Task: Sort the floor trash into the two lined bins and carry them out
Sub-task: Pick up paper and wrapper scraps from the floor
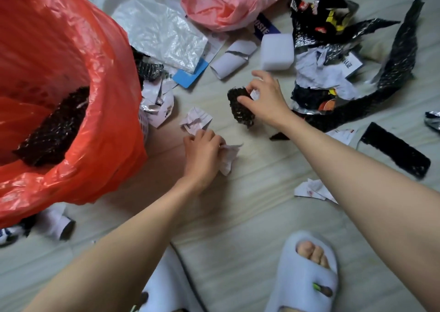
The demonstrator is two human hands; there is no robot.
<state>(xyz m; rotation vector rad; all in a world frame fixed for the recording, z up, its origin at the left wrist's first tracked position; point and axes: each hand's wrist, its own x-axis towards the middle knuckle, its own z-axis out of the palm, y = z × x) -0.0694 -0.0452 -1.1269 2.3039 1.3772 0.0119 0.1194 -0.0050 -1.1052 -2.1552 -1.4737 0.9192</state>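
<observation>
Head view: both bare forearms reach forward and down over the floor. The right hand (pixel 266 97) pinches a black mesh scrap (pixel 240 106) between thumb and curled fingers, lifted just off the floor. The left hand (pixel 202 152), knuckles up, has its fingers curled round a crumpled white paper (pixel 228 156), beside another paper wad (pixel 195 121). At far left stands the bin with the red liner (pixel 71 92); inside lies a black mesh strip (pixel 52 130). Torn wrappers (pixel 328 25) lie scattered at the far right.
</observation>
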